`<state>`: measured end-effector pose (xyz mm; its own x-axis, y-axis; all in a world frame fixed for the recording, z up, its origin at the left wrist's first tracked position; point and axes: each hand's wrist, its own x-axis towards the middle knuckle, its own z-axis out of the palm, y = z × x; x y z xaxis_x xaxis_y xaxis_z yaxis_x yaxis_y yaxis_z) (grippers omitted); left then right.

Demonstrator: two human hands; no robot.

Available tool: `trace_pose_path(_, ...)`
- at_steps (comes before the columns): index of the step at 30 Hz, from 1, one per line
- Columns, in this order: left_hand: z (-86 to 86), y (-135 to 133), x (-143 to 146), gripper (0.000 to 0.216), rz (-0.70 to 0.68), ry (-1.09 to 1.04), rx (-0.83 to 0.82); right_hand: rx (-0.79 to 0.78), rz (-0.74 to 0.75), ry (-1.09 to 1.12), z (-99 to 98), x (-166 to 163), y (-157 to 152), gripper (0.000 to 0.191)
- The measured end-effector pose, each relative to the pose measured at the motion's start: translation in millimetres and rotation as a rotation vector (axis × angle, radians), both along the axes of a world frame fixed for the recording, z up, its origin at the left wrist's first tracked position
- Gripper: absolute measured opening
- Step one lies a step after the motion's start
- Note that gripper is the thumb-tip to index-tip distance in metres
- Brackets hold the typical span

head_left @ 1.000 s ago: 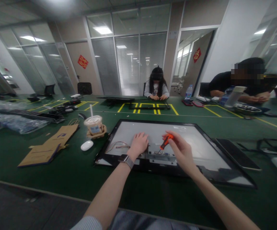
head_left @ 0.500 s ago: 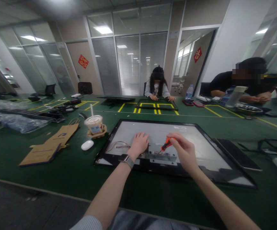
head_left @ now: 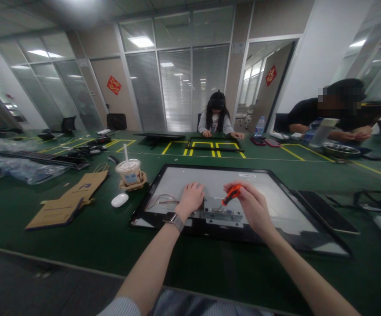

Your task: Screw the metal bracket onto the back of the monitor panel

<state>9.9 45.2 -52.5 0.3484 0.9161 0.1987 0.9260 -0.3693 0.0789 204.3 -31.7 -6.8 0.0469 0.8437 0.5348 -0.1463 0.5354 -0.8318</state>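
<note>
Right hand (head_left: 253, 205) grips a screwdriver (head_left: 231, 194) slanting down-left toward the bracket (head_left: 225, 216), just beside the flattened left hand (head_left: 192, 198).

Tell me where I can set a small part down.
Bare tabletop lies between the paper bag, white mouse and the near edge, and just beyond the display panel. Crowded: the metal bracket, between left hand and right hand with its screwdriver.

The right hand (head_left: 254, 205) holds an orange-and-black screwdriver (head_left: 231, 194) tilted over a metal bracket (head_left: 224, 216), its tip perhaps touching it. The left hand (head_left: 192, 197) rests on the framed panel (head_left: 281, 202); a lidded cup (head_left: 128, 170) stands left of it.
</note>
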Motion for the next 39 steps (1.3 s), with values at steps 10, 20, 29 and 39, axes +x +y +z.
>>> trace_pose_path(10,-3.1,2,0,0.04,0.003,-0.003,0.005,-0.112,0.102,0.105,8.1,-1,1,0.021)
trace_pose_path(20,-0.2,0,0,0.041,-0.005,0.005,0.009,-0.159,0.244,0.113,14.5,-6,-5,0.03)
trace_pose_path(29,-2.7,1,0,0.04,-0.001,0.008,0.023,-0.056,0.031,-0.001,4.2,-3,0,0.032)
trace_pose_path(39,-1.2,0,0,0.04,0.0,0.003,0.009,0.128,-0.227,-0.182,6.8,-1,-7,0.016)
